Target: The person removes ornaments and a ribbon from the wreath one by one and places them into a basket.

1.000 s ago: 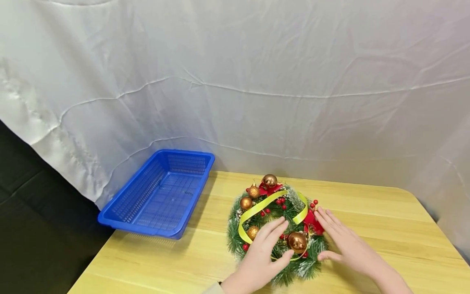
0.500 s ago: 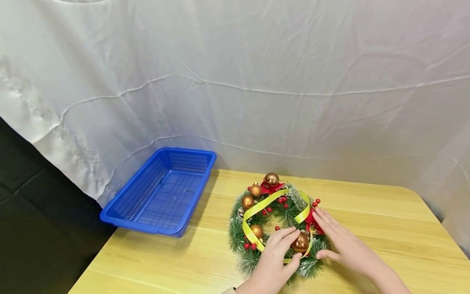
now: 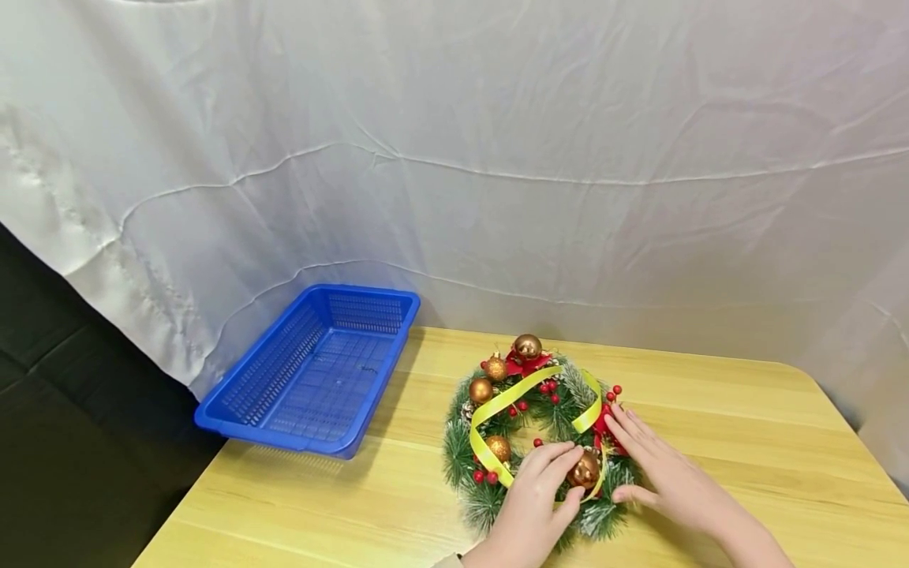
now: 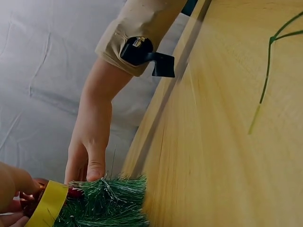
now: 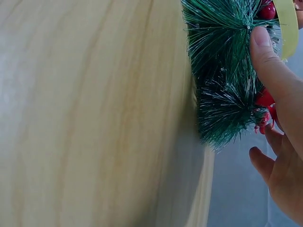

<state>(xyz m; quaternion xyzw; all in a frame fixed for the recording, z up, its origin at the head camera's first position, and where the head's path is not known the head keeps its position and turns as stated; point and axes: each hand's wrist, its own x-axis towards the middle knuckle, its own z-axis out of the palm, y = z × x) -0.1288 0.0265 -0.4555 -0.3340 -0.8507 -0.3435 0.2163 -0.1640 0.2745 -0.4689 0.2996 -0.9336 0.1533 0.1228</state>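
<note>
Pinches a shiny copper-coloured round bauble [image 3: 584,471] between left-hand [image 3: 533,505] thumb and curved fingers; lays the right hand [image 3: 667,477], fingers straight and relaxed, along the bristly green round wreath [image 3: 562,426], flat on the yellowish wood-grain table [image 3: 710,410]. Could, by tugging too hard, pull the bauble loose, or shift the glossy yellow ribbon [image 3: 480,416], apparently unfastened. Farther left, shows slotted floor and small dark marks inside a blue plastic basket [image 3: 284,442].
</note>
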